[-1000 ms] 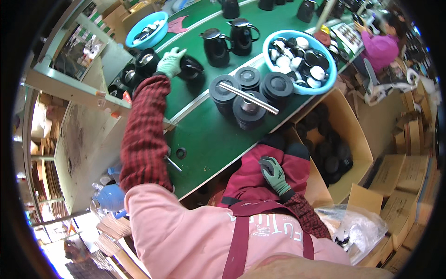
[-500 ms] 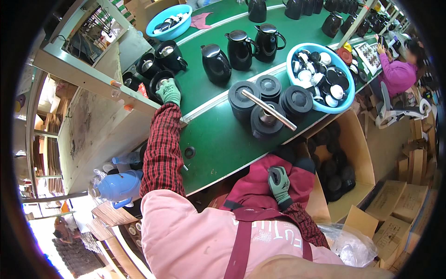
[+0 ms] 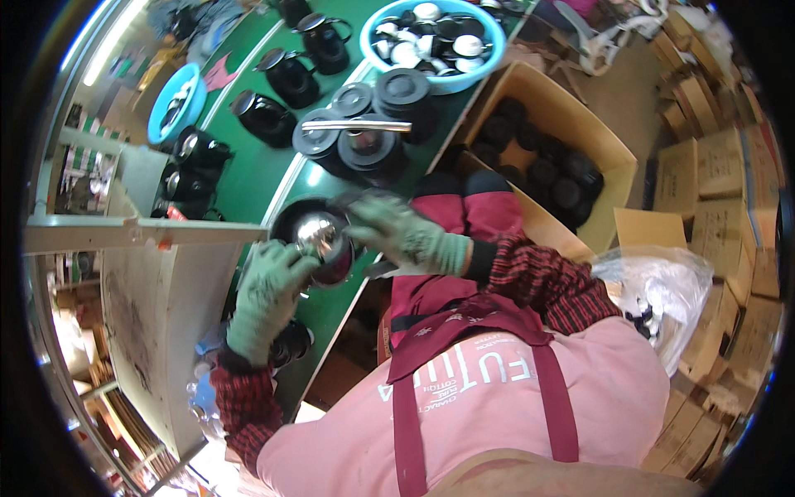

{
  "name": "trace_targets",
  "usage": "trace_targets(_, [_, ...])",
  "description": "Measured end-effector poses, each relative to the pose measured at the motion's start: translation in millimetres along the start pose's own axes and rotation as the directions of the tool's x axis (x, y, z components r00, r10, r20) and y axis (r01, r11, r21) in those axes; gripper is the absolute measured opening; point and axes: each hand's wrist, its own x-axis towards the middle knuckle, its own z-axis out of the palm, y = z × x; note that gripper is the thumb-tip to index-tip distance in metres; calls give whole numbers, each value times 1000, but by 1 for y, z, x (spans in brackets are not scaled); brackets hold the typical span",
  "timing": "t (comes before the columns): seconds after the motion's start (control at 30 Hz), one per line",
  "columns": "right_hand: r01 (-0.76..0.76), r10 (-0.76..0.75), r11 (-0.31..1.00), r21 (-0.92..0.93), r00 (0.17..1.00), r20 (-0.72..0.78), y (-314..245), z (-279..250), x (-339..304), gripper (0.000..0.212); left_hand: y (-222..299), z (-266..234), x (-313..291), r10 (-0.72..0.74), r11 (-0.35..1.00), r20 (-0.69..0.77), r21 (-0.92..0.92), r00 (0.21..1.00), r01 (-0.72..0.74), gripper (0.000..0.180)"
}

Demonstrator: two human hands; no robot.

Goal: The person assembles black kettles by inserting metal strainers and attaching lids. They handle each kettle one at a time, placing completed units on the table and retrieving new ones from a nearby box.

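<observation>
A black jug (image 3: 338, 267) is tilted above the near edge of the green bench, and a shiny silver domed part (image 3: 317, 232) shows in its round opening. My left hand (image 3: 269, 290), in a green glove, grips the jug's left side with fingertips at the silver part. Against its right side lies my gloved right hand (image 3: 406, 236), slightly blurred, its fingers bent round the rim. Just beyond, several black cylinders with ridged round lids (image 3: 403, 87) stand grouped. A metal T-shaped tool (image 3: 356, 126) rests on one of them.
A blue basin (image 3: 497, 62) of black and white lids stands at the back. Black jugs (image 3: 287, 79) line the green bench (image 3: 240, 153). A metal frame bar (image 3: 149, 234) crosses at the left. On the right, an open carton (image 3: 613, 178) holds dark round parts.
My left hand has brought a black jug from the far left of the bench toward me. My right hand has risen from my lap to the jug. The view has turned.
</observation>
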Motion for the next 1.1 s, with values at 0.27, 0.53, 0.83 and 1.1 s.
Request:
trace_targets(0.27, [-112, 231, 885, 452, 948, -219, -13, -60, -58, 53, 42, 12, -22, -586, 492, -304, -870, 751, 31, 62])
trace_targets(0.53, [-121, 661, 263, 957, 745, -87, -13, -57, -142, 48, 91, 114, -13, -312, -516, 145, -856, 939, -39, 60])
trace_targets(0.83, [-256, 450, 308, 917, 888, 96, 0, -78, -141, 39, 63, 154, -17, -203, 54, 117, -990, 972, 130, 57])
trace_targets(1.1, [-305, 483, 679, 668, 871, -93, -6, -75, -119, 64, 56, 199, -28, -210, -331, 319, -913, 924, 239, 47])
